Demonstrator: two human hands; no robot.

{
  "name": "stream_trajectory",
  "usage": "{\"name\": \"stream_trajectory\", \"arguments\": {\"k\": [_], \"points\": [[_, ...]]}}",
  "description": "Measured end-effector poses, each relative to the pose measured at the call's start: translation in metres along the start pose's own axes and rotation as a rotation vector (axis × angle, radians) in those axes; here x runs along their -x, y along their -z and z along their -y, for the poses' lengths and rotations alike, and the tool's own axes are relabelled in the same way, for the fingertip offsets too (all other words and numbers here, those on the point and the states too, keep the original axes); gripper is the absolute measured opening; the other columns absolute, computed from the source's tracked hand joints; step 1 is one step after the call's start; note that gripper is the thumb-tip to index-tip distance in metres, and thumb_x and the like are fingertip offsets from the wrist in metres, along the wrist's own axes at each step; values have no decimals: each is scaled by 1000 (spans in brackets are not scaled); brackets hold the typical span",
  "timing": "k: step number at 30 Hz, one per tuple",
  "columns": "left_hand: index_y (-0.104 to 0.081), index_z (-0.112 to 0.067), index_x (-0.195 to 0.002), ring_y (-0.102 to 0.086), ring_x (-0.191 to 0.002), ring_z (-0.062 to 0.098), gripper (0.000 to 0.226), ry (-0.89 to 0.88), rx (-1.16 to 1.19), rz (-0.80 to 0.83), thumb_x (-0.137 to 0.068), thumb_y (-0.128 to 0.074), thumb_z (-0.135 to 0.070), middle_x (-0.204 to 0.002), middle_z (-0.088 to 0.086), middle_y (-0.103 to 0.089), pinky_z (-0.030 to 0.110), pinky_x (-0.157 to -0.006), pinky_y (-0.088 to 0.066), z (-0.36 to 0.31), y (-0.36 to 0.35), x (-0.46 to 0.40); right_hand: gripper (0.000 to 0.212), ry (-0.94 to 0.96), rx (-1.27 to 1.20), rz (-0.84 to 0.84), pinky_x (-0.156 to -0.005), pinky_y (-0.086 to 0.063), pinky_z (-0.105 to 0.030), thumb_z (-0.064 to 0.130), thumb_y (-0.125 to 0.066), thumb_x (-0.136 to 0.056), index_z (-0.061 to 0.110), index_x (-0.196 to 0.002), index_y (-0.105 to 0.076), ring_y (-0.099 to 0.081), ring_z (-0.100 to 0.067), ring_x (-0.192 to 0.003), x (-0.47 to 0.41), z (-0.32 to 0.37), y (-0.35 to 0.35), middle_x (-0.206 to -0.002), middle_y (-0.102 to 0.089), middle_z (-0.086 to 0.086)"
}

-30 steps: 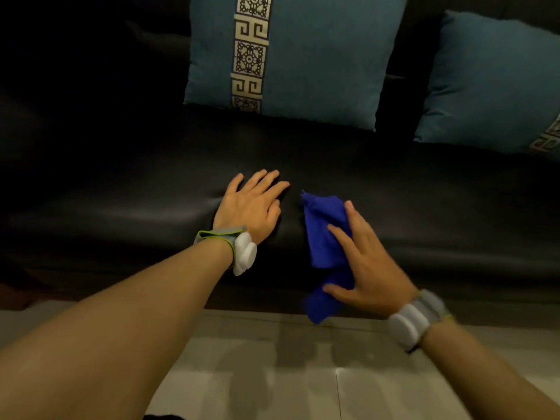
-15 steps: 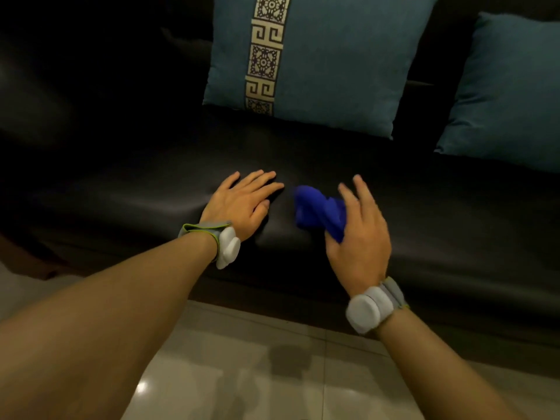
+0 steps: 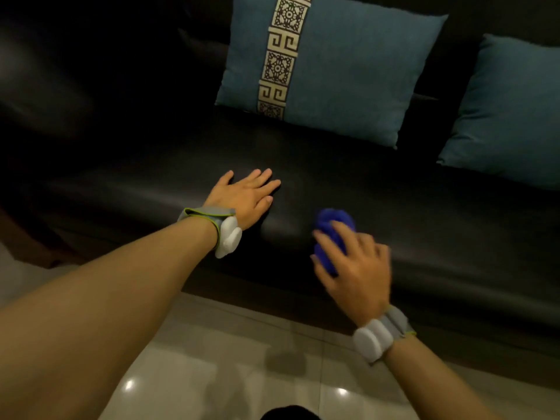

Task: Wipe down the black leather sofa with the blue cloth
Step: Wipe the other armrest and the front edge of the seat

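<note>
The person leans over the black leather sofa [image 3: 394, 207]. The left hand [image 3: 242, 198] lies flat on the seat, its fingers [image 3: 266, 180] straight and released, holding nothing. The right hand [image 3: 354, 274] is blurred and covers the bunched blue cloth [image 3: 330, 234] near the seat's front edge; its fingers [image 3: 342, 237] curl over the cloth, grasping it. Behind, a teal cushion with a patterned stripe [image 3: 348, 68] leans on the backrest, a second teal cushion [image 3: 509, 110] just beside it.

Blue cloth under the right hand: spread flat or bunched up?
Bunched up. The blue cloth is a rounded wad on the black leather sofa seat's front edge, under the right hand, whose fingers lie over it.
</note>
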State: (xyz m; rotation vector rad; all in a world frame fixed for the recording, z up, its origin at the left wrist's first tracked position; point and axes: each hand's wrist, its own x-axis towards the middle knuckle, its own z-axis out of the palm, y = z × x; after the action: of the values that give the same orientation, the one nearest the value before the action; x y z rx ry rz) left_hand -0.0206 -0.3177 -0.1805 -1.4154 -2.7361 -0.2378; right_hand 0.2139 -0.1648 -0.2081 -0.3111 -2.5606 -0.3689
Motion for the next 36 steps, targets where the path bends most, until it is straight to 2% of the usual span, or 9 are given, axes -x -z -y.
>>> {"name": "stream_trajectory", "arguments": {"k": [3, 6, 12, 15, 18, 21, 27, 33, 36], "points": [[-5, -40, -156, 2, -151, 8, 52, 0, -38, 7, -105, -14, -45, -165, -13, 3, 53, -120, -5, 1, -1, 2, 58, -197, 87, -8, -78, -36, -41, 56, -46, -89, 30, -141, -49, -51, -30, -97, 19, -43, 12, -128, -53, -6], [-3, -38, -156, 4, -151, 8, 53, 6, -40, -42, -105, -12, -44, -165, -13, 4, 55, -120, -2, -4, -10, 4, 57, -248, -87, -58, -79, -40, -42, 51, -42, -91, 21, -139, -49, -51, -30, -97, 25, -51, 12, -122, -52, -9], [-4, -39, -156, 3, -152, 9, 55, -14, -63, -79, -102, -8, -46, -165, -11, 2, 55, -120, -3, 0, -15, 2, 84, -128, -289, -98, -84, -46, -43, 42, -73, -74, 18, -146, -37, -53, -27, -105, -2, 30, -2, -132, -51, -11], [-7, -38, -156, 2, -152, 9, 55, -15, -70, -86, -102, -9, -45, -165, -11, 0, 56, -120, -5, -1, -14, 2, 70, 90, -210, -12, -91, -44, -48, 47, -77, -68, 24, -130, -53, -45, -31, -124, -28, 69, -8, -146, -40, -7], [-7, -37, -156, 3, -152, 9, 55, -11, -66, -87, -102, -9, -45, -165, -11, 1, 55, -120, -5, -1, -13, 2, 59, 128, -115, 43, -112, -23, -58, 42, -78, -67, 22, -118, -58, -20, -39, -145, -35, 81, -12, -158, -27, -8], [-7, -37, -156, 1, -152, 9, 54, -11, -66, -100, -103, -10, -44, -165, -11, 0, 54, -120, -4, -2, -12, 3, 62, 143, -136, 13, -114, -27, -58, 25, -80, -69, 20, -126, -56, -34, -34, -141, -9, 40, -10, -154, -38, -6], [-9, -37, -156, 0, -152, 10, 53, -1, -69, -129, -104, -10, -44, -165, -11, -2, 54, -120, -5, -4, -13, 4, 71, -287, -226, -251, -102, -40, -58, 7, -77, -74, 18, -136, -46, -48, -37, -128, 48, -39, -11, -145, -46, -14], [-13, -37, -156, -3, -152, 10, 53, -4, -70, -142, -103, -12, -44, -165, -10, -6, 55, -119, -8, -3, -14, 3, 46, 279, -167, -152, -111, -31, -56, 26, -65, -83, 28, -129, -62, -39, -35, -139, 12, 60, -35, -148, -48, -4], [-14, -37, -156, -4, -152, 10, 53, -7, -73, -148, -103, -13, -44, -165, -10, -8, 55, -119, -9, -2, -15, 3, 38, 425, -109, -165, -111, -31, -56, 26, -61, -91, 30, -129, -63, -35, -34, -142, -2, 94, -45, -150, -44, -1]]}}
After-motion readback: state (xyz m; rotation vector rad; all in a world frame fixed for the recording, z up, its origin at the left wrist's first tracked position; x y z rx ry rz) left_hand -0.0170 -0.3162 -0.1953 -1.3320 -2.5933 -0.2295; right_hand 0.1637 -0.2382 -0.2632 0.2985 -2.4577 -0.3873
